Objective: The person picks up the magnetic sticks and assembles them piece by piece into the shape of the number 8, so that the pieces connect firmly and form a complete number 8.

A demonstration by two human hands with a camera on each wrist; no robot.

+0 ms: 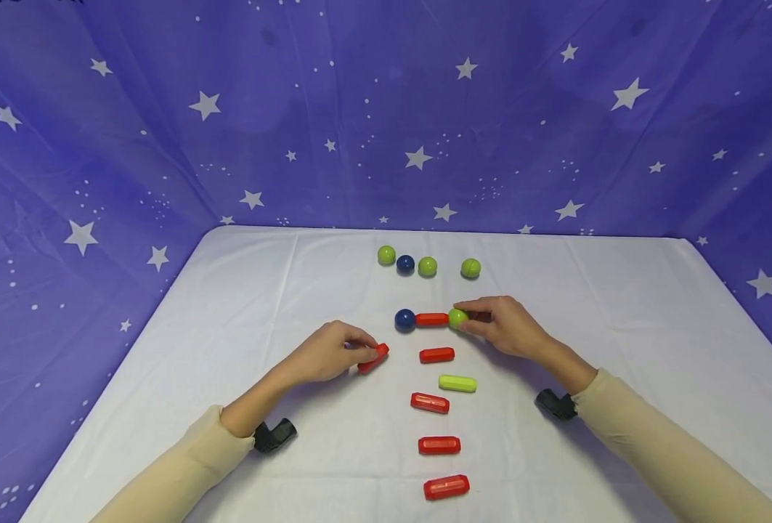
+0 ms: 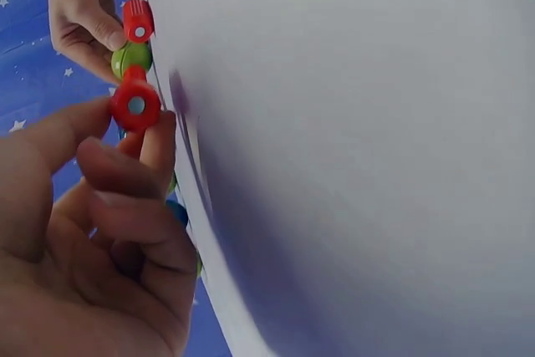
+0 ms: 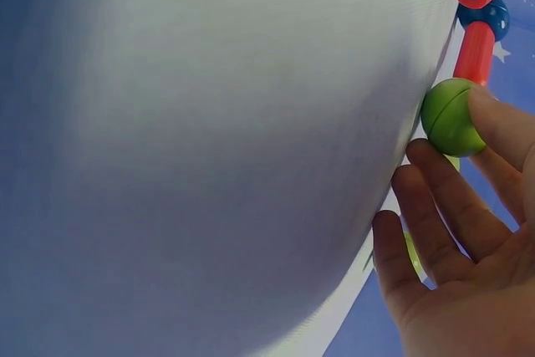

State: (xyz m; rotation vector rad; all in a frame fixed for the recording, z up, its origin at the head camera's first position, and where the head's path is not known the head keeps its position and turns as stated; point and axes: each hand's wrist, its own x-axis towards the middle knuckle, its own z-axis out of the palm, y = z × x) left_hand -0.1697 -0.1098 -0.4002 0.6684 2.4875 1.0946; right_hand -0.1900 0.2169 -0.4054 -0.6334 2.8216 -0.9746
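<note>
My left hand [image 1: 329, 354] pinches a red rod [image 1: 375, 358] between thumb and fingers, left of the row of parts. In the left wrist view, that rod's near end carries a round silvery disc. With thumb and fingertips my right hand [image 1: 508, 327] holds a green ball [image 1: 457, 319] at the right end of a short chain. A second red rod [image 1: 432, 319] joins that ball to a dark blue ball [image 1: 405, 320] on the left. The right wrist view shows the thumb against the green ball [image 3: 451, 119], the other fingers spread below.
Nearer me, a column of loose rods runs down the white tablecloth [image 1: 333, 457]: several red ones [image 1: 439, 445] and a yellow-green one [image 1: 457, 383]. Behind the chain lie three green balls [image 1: 428, 266] and another dark blue ball [image 1: 405, 265]. A starry purple cloth [image 1: 359, 109] surrounds the table.
</note>
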